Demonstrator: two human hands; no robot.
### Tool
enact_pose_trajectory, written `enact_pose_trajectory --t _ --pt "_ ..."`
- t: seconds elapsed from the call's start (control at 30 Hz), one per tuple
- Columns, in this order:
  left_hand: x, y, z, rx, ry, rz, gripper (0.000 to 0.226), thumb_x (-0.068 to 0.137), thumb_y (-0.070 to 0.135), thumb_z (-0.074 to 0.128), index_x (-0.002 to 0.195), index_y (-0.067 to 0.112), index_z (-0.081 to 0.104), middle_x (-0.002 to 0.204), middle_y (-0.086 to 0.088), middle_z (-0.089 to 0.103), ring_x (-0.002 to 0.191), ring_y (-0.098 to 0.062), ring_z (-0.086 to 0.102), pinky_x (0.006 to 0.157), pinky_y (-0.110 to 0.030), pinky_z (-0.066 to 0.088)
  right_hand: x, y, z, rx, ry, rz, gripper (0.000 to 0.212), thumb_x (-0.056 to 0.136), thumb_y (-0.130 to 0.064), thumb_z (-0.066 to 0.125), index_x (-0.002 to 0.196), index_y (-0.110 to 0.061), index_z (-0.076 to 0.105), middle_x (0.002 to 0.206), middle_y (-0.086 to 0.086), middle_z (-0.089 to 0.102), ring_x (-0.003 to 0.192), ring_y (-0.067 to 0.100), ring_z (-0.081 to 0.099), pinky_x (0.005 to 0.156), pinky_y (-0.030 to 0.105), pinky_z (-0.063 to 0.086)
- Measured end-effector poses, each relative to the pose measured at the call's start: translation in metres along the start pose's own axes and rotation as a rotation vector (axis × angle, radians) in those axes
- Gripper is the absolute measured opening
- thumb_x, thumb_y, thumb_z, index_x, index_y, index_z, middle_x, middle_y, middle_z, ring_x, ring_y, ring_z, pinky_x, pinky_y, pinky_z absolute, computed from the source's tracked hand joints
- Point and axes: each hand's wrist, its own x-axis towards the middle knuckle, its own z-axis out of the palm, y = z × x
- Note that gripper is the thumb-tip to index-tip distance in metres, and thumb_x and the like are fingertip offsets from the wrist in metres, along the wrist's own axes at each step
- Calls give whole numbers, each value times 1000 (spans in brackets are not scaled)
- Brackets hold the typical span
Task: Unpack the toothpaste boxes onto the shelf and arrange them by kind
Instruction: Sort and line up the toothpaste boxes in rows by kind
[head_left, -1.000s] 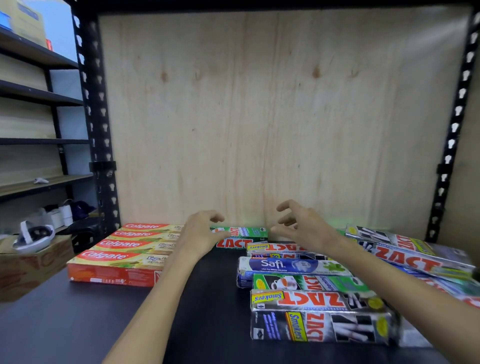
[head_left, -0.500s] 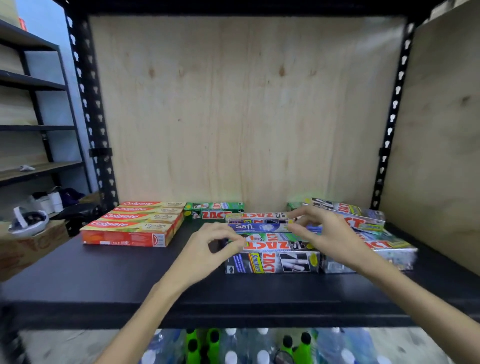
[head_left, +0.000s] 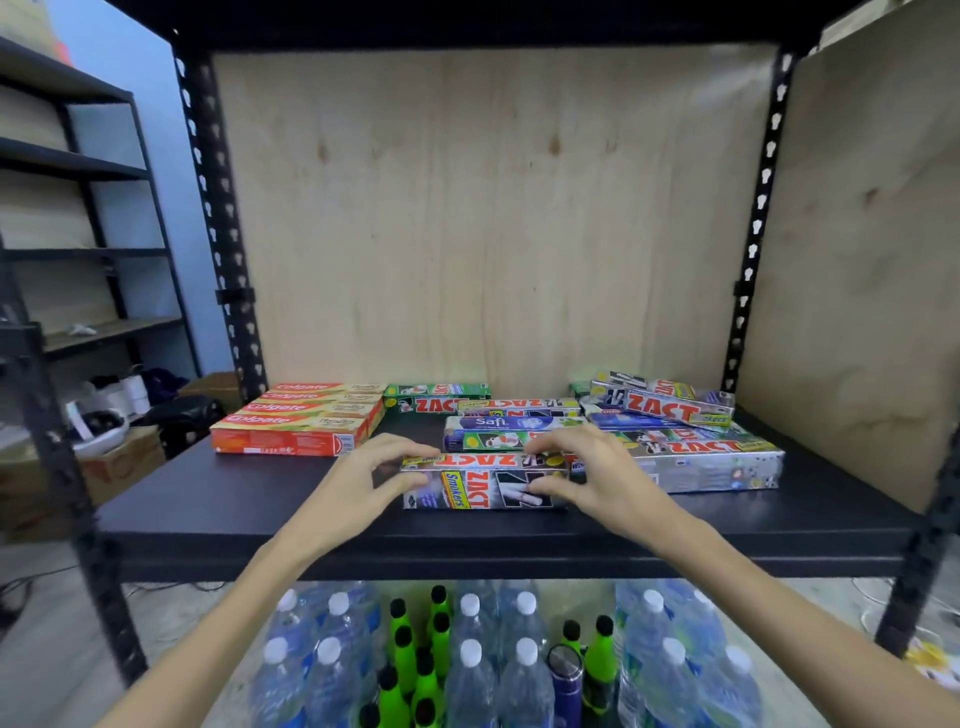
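front box (head_left: 480, 480): lying flat near the shelf (head_left: 218, 499) front edge, long axis running left-right, printed side facing the camera
left hand (head_left: 371, 480): curling fingers over the box's left end, thumb on its front face
right hand (head_left: 587, 475): gripping the box's right end, fingers on top, thumb in front
red boxes (head_left: 298, 418): sitting in a row left of and behind the front box
blue box (head_left: 506, 422): lying just behind the front box
bottles (head_left: 470, 654): standing on the floor below the shelf

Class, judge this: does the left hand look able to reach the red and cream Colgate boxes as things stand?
Probably yes: the left hand is at the silver Zact Smokers box, and bare black shelf lies between it and the red and cream Colgate boxes.
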Motion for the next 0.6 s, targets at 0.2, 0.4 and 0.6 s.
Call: enact_pose_trajectory --t 0.2,0.4,0.6 --pt "-41 -28 -62 56 77 -123 26 97 19 64 115 36 71 116 24 68 111 4 61 96 -20 49 23 -55 45 137 -58 -78 40 90 -41 70 127 -27 62 122 -16 61 114 3 50 95 14 38" --pt "-76 -59 -113 90 194 -241 16 102 27 54 111 33 66 110 18 69 105 -2 65 94 -36 54 54 -103 88 252 -92 -78 58 86 -45 74 137 -22 58 137 -12 59 126 -1 50 107 19 39" --pt "-97 -73 -135 135 153 -305 37 88 41 72 124 41 60 125 21 62 110 4 61 90 -19 51 81 -130 118 278 -118 -29 57 90 -54 65 138 -24 60 138 -11 60 126 1 52 106 21 41"
